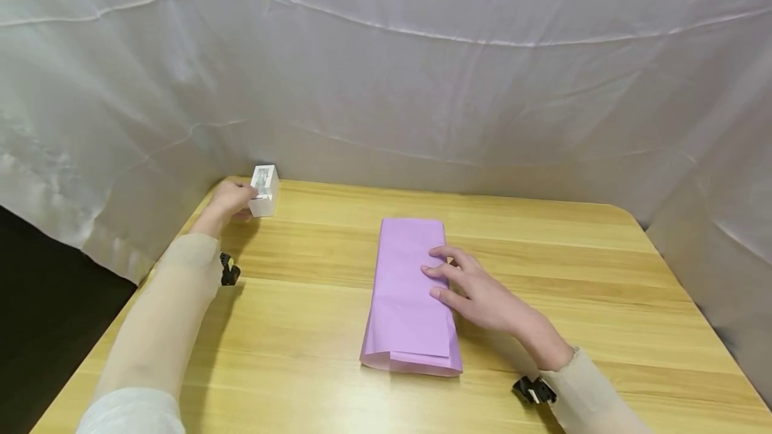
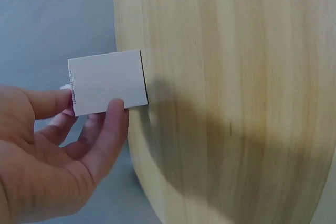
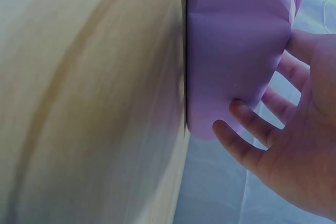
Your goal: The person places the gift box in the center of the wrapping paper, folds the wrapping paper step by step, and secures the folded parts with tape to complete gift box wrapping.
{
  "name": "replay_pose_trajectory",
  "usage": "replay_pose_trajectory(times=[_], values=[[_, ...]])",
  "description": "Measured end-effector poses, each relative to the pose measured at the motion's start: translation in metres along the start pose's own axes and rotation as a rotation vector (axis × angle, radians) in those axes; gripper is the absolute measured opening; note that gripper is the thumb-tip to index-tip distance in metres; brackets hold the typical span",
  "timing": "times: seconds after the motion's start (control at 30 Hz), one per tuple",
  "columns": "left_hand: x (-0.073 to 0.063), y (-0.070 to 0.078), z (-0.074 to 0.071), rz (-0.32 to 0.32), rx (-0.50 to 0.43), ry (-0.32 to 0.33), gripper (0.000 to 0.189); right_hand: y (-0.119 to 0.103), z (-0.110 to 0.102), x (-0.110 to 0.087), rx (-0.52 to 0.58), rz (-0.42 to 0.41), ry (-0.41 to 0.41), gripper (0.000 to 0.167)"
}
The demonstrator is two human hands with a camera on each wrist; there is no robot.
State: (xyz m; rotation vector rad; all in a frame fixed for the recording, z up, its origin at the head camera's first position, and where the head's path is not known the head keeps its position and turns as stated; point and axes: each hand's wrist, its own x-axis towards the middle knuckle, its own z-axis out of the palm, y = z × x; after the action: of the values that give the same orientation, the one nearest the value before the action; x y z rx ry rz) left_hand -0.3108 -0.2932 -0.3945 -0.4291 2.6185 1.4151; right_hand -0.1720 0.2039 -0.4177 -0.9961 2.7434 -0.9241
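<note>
At the table's far left corner, my left hand (image 1: 226,201) grips a small white box (image 1: 265,205) with a window-like panel in its top. The left wrist view shows my thumb and fingers around the edges of the box (image 2: 107,81), its plain face turned to the camera. A folded purple paper wrap (image 1: 405,307) lies lengthwise mid-table, its near end gaping a little. On its right edge rests my right hand (image 1: 482,295), fingers spread and loosely bent. In the right wrist view those fingers touch the side of the paper (image 3: 231,56). What the wrap holds is hidden.
The wooden table (image 1: 289,353) has rounded far corners. Pale grey cloth (image 1: 422,106) hangs behind it and along both sides. Black mounts (image 1: 229,268) are strapped at the wrists. A dark area (image 1: 48,327) lies beyond the left edge.
</note>
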Motion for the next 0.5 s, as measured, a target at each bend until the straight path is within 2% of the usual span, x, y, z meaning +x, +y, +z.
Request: replay_pose_trajectory(times=[0.13, 0.23, 0.33, 0.4, 0.5], values=[[-0.002, 0.001, 0.000, 0.025, 0.075, 0.058, 0.041, 0.000, -0.001, -0.001, 0.003, 0.005, -0.002, 0.040], [-0.003, 0.004, 0.000, 0.067, 0.191, 0.105, 0.039, 0.000, -0.001, -0.001, 0.003, 0.003, -0.004, 0.040], [-0.003, 0.010, 0.000, 0.126, 0.285, 0.103, 0.044, 0.001, -0.002, 0.000, 0.003, -0.001, -0.003, 0.040], [-0.004, 0.014, 0.001, 0.154, 0.284, 0.067, 0.048, 0.001, -0.002, 0.000, 0.000, -0.003, 0.000, 0.040], [-0.005, 0.014, 0.004, 0.156, 0.209, 0.026, 0.047, 0.002, -0.002, 0.000, -0.005, -0.003, 0.004, 0.040]])
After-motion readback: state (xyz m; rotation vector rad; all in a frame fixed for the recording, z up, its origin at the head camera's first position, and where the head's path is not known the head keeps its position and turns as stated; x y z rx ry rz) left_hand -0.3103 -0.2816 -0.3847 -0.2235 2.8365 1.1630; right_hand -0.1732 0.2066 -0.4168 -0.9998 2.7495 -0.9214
